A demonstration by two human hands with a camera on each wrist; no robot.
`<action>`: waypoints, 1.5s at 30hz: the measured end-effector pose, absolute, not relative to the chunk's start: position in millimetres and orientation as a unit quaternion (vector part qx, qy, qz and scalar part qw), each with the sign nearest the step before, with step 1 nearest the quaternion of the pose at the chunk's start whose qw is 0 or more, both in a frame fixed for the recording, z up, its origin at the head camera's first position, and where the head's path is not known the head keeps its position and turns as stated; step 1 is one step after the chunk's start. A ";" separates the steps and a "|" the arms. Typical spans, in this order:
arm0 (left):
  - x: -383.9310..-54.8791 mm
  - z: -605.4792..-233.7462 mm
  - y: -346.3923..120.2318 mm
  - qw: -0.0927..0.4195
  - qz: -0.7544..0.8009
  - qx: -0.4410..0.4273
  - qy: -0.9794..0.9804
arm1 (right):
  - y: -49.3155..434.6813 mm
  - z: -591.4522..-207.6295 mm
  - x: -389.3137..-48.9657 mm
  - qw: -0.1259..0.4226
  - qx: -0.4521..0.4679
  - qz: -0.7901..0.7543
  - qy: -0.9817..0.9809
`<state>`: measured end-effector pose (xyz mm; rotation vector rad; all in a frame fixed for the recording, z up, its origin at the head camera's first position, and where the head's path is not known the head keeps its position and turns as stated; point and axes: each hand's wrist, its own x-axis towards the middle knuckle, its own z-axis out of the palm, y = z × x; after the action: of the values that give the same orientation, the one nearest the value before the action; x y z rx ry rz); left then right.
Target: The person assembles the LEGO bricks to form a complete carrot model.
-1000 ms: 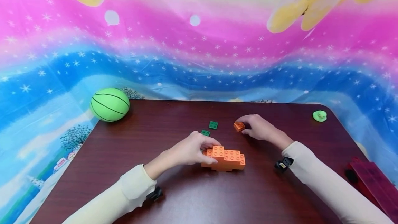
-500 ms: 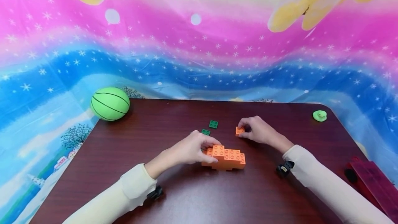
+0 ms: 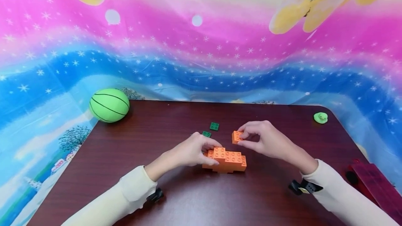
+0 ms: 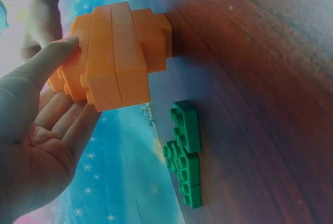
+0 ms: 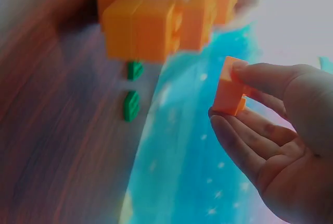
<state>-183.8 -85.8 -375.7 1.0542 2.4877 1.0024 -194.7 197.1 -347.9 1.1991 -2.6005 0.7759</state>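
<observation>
An orange toy-brick structure (image 3: 230, 161), stacked in stepped layers with studs on top, stands on the brown table in the head view. My left hand (image 3: 191, 151) grips its left end, thumb in front and fingers behind. In the left wrist view the thumb presses the side of the structure (image 4: 117, 57). Beyond it to the right, my right hand (image 3: 267, 137) pinches a small orange brick (image 3: 237, 137) above the table. The right wrist view shows that brick (image 5: 229, 86) between thumb and fingertips, its studs toward the palm.
Thin green bricks (image 3: 214, 126) lie on the table behind the structure, partly hidden by my left hand. A green ball (image 3: 109, 105) sits at the far left corner, a green toy duck (image 3: 320, 117) at the far right. A dark red object (image 3: 373, 184) stands along the right edge.
My right hand has lifted the small orange brick off the table, turned it and brought it nearer the structure. The left hand keeps its hold in the same place.
</observation>
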 end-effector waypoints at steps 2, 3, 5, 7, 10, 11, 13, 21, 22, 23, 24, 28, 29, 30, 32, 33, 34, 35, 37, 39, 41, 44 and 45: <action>-183.6 -375.1 -86.1 0.130 0.348 0.364 0.854 | 194.4 -343.6 -186.3 0.088 0.412 0.263 -0.868; -183.5 -374.7 -86.1 0.130 0.349 0.365 0.853 | 192.8 -342.2 -182.7 0.089 0.418 0.264 -0.865; -183.4 -373.9 -86.1 0.130 0.352 0.366 0.852 | 189.9 -341.2 -176.8 0.090 0.431 0.266 -0.858; -183.5 -373.7 -85.9 0.132 0.355 0.367 0.850 | 186.8 -342.0 -172.4 0.085 0.442 0.267 -0.852; -183.7 -373.7 -85.7 0.131 0.355 0.368 0.849 | 182.7 -344.6 -168.1 0.071 0.449 0.267 -0.850; -183.8 -373.7 -85.6 0.132 0.356 0.369 0.848 | 181.8 -345.7 -167.1 0.066 0.448 0.266 -0.851; -183.9 -373.5 -85.4 0.132 0.358 0.372 0.847 | 180.4 -347.4 -165.7 0.054 0.444 0.265 -0.854; -183.2 -372.3 -84.8 0.136 0.363 0.373 0.843 | 177.0 -351.8 -165.1 0.014 0.441 0.274 -0.855; -183.1 -372.5 -84.7 0.135 0.361 0.373 0.844 | 176.7 -351.9 -165.1 0.011 0.442 0.276 -0.853; -183.1 -372.9 -84.7 0.134 0.360 0.373 0.845 | 176.5 -352.2 -165.0 0.008 0.444 0.280 -0.852; -183.0 -373.3 -84.7 0.133 0.359 0.373 0.845 | 176.4 -352.5 -165.0 0.005 0.445 0.283 -0.850; -182.6 -374.2 -85.9 0.133 0.359 0.373 0.845 | 175.9 -353.5 -165.3 -0.002 0.450 0.290 -0.845; -182.4 -374.4 -86.4 0.133 0.359 0.373 0.845 | 175.6 -353.5 -165.5 -0.005 0.450 0.291 -0.844; -182.2 -374.5 -86.9 0.133 0.360 0.373 0.845 | 175.5 -353.6 -165.8 -0.006 0.452 0.291 -0.843; -182.4 -374.3 -87.2 0.132 0.360 0.374 0.844 | 175.5 -353.2 -166.2 -0.010 0.452 0.291 -0.843; -182.5 -374.2 -87.0 0.131 0.359 0.375 0.845 | 175.8 -353.2 -166.3 -0.011 0.453 0.290 -0.843; -182.7 -374.1 -86.6 0.130 0.358 0.377 0.844 | 176.1 -352.8 -166.1 -0.013 0.452 0.290 -0.844; -183.0 -374.1 -86.0 0.130 0.357 0.379 0.844 | 176.5 -352.4 -165.5 -0.013 0.451 0.289 -0.844; -183.7 -374.0 -84.6 0.130 0.356 0.382 0.843 | 177.5 -351.9 -164.3 -0.012 0.450 0.287 -0.846; -184.2 -374.2 -84.0 0.130 0.354 0.383 0.843 | 177.7 -351.6 -163.6 -0.013 0.450 0.285 -0.846; -184.4 -374.9 -84.4 0.130 0.352 0.381 0.845 | 176.9 -351.4 -163.4 -0.018 0.448 0.284 -0.848; -184.4 -376.1 -85.6 0.127 0.347 0.381 0.848 | 175.2 -350.4 -164.6 -0.029 0.447 0.279 -0.850; -184.4 -376.6 -85.8 0.126 0.347 0.382 0.848 | 174.9 -350.1 -165.5 -0.034 0.447 0.277 -0.850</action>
<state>-184.4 -85.8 -376.6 1.1111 2.4688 1.0096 -165.5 174.9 -350.1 1.4361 -2.7292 0.8901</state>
